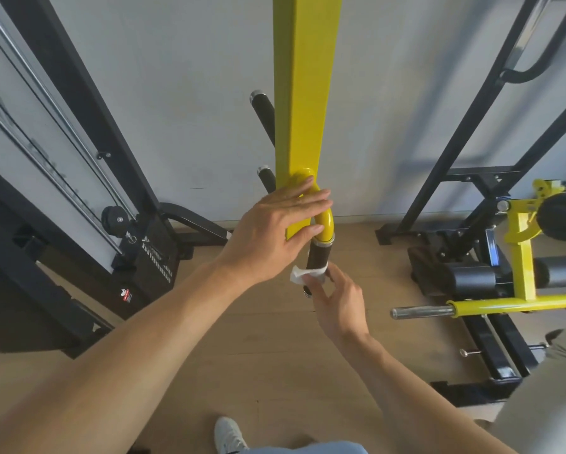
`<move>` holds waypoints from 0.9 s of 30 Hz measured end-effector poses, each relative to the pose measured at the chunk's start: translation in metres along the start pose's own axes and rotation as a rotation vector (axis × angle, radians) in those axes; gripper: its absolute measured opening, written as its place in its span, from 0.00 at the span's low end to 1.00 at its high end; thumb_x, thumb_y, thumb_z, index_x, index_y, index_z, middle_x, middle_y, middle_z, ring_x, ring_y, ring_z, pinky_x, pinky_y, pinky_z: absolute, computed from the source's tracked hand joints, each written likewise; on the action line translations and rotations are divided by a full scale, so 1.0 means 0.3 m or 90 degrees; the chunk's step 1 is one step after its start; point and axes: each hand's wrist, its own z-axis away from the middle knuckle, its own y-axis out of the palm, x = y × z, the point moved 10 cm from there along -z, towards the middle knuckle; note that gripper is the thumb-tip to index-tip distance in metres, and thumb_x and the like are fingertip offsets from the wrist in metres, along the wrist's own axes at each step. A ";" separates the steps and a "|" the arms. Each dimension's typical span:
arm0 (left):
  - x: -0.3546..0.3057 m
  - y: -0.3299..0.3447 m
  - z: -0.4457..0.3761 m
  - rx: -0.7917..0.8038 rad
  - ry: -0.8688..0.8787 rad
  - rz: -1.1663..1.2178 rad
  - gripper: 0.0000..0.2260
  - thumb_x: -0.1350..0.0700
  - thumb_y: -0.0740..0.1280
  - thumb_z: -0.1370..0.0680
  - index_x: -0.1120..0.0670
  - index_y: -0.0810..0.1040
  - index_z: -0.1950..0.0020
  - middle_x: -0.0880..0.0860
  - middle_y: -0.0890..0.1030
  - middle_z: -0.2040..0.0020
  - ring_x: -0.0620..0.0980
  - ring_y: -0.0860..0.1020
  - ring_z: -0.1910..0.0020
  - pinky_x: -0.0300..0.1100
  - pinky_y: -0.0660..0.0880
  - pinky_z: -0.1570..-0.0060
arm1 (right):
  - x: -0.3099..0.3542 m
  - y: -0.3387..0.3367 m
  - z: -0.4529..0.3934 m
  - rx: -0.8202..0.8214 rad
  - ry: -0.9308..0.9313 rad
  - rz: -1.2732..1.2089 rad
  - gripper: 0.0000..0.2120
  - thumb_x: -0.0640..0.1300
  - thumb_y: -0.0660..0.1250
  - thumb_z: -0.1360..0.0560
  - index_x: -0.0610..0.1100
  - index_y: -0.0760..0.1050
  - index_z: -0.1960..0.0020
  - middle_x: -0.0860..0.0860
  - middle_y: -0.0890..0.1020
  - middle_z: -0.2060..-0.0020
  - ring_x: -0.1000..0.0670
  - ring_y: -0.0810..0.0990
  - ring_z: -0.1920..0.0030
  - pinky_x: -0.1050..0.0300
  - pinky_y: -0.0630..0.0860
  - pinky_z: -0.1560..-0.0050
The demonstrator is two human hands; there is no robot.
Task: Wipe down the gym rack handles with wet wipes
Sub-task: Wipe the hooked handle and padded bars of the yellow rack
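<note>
Head view looks down a yellow upright post (pixel 299 93) of the gym rack, from which a curved yellow tube (pixel 324 221) bends down into a black grip handle (pixel 318 255) with a metal collar at its top. Left hand (pixel 275 234) lies with straight, slightly spread fingers across the yellow tube and the face of the post, holding nothing. Right hand (pixel 335 299) is lower, its thumb and fingers curled round the bottom part of the handle with a white wet wipe (pixel 303 274) pinched against the grip; a loose corner of the wipe sticks out to the left. Two more black grip handles (pixel 263 109) jut from the far side of the post. A black cable machine (pixel 78 178) stands on the left, a black and yellow weight machine (pixel 504 273) on the right, all on a wooden floor (pixel 275 355). A white shoe (pixel 230 435) shows at the bottom edge.
</note>
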 end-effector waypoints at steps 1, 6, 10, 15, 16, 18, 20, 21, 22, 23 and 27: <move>0.004 0.000 -0.003 -0.001 0.003 -0.002 0.17 0.55 0.68 0.19 0.55 0.79 0.31 0.49 0.78 0.30 0.47 0.68 0.24 0.48 0.65 0.24 | 0.006 -0.007 -0.003 -0.012 -0.001 -0.006 0.08 0.54 0.68 0.24 0.51 0.75 0.57 0.54 0.81 0.64 0.52 0.77 0.60 0.51 0.76 0.58; 0.017 0.024 0.008 0.034 0.003 0.016 0.17 0.59 0.64 0.17 0.54 0.76 0.28 0.48 0.75 0.27 0.46 0.64 0.21 0.56 0.65 0.25 | 0.131 -0.104 -0.030 -0.103 -0.062 -0.085 0.11 0.51 0.69 0.24 0.54 0.79 0.42 0.60 0.81 0.58 0.58 0.76 0.54 0.68 0.70 0.55; 0.025 0.025 0.012 0.024 -0.011 0.045 0.17 0.60 0.63 0.17 0.54 0.75 0.28 0.47 0.74 0.26 0.46 0.63 0.21 0.58 0.66 0.26 | 0.044 -0.034 -0.013 -0.027 -0.013 -0.057 0.07 0.52 0.70 0.24 0.52 0.78 0.49 0.55 0.82 0.62 0.53 0.79 0.57 0.58 0.76 0.58; 0.016 0.031 0.025 0.025 -0.004 0.047 0.18 0.63 0.62 0.16 0.55 0.74 0.26 0.48 0.73 0.25 0.46 0.62 0.21 0.54 0.66 0.25 | 0.080 -0.067 -0.003 -0.057 0.012 -0.102 0.03 0.49 0.71 0.25 0.51 0.80 0.54 0.55 0.81 0.66 0.58 0.77 0.59 0.69 0.68 0.63; 0.014 0.031 0.028 0.026 -0.002 0.045 0.18 0.63 0.61 0.16 0.55 0.73 0.26 0.48 0.72 0.25 0.46 0.61 0.20 0.52 0.66 0.25 | 0.126 -0.095 -0.004 -0.078 -0.013 -0.156 0.01 0.47 0.71 0.24 0.53 0.81 0.54 0.53 0.82 0.68 0.59 0.76 0.65 0.71 0.68 0.66; 0.012 0.030 0.032 0.025 -0.002 0.042 0.18 0.63 0.60 0.16 0.55 0.72 0.25 0.47 0.71 0.24 0.45 0.60 0.20 0.50 0.65 0.24 | 0.175 -0.124 -0.001 -0.099 -0.047 -0.219 0.06 0.44 0.70 0.22 0.55 0.81 0.51 0.49 0.81 0.71 0.59 0.73 0.73 0.72 0.67 0.71; 0.013 0.027 0.029 0.026 -0.006 0.044 0.18 0.63 0.60 0.16 0.54 0.73 0.25 0.47 0.71 0.24 0.44 0.60 0.20 0.49 0.64 0.24 | 0.145 -0.088 0.008 -0.065 -0.039 -0.193 0.05 0.44 0.69 0.22 0.54 0.81 0.49 0.50 0.80 0.70 0.58 0.73 0.72 0.70 0.68 0.71; 0.014 0.026 0.028 0.026 -0.009 0.044 0.18 0.63 0.60 0.16 0.54 0.73 0.25 0.46 0.71 0.24 0.44 0.60 0.20 0.48 0.64 0.23 | 0.103 -0.052 0.012 -0.030 -0.020 -0.143 0.04 0.45 0.69 0.22 0.55 0.79 0.51 0.52 0.81 0.69 0.58 0.74 0.70 0.69 0.68 0.70; 0.015 0.024 0.026 0.027 -0.011 0.043 0.18 0.63 0.61 0.16 0.54 0.73 0.25 0.46 0.71 0.25 0.44 0.60 0.20 0.48 0.64 0.23 | 0.049 -0.012 0.018 0.013 0.005 -0.091 0.03 0.47 0.69 0.22 0.54 0.77 0.54 0.54 0.81 0.68 0.56 0.75 0.68 0.69 0.67 0.70; 0.016 0.023 0.025 0.029 -0.011 0.043 0.18 0.63 0.61 0.16 0.54 0.73 0.26 0.45 0.71 0.25 0.44 0.60 0.20 0.49 0.63 0.23 | 0.000 0.018 0.023 0.048 0.033 -0.060 0.04 0.48 0.69 0.23 0.54 0.75 0.56 0.56 0.80 0.68 0.54 0.75 0.66 0.69 0.67 0.70; 0.014 0.027 0.029 0.033 0.000 0.033 0.19 0.63 0.61 0.16 0.54 0.73 0.26 0.47 0.72 0.25 0.45 0.61 0.20 0.54 0.66 0.25 | 0.041 -0.043 0.000 -0.037 -0.015 -0.094 0.03 0.49 0.67 0.22 0.54 0.79 0.49 0.58 0.82 0.59 0.56 0.78 0.57 0.66 0.72 0.60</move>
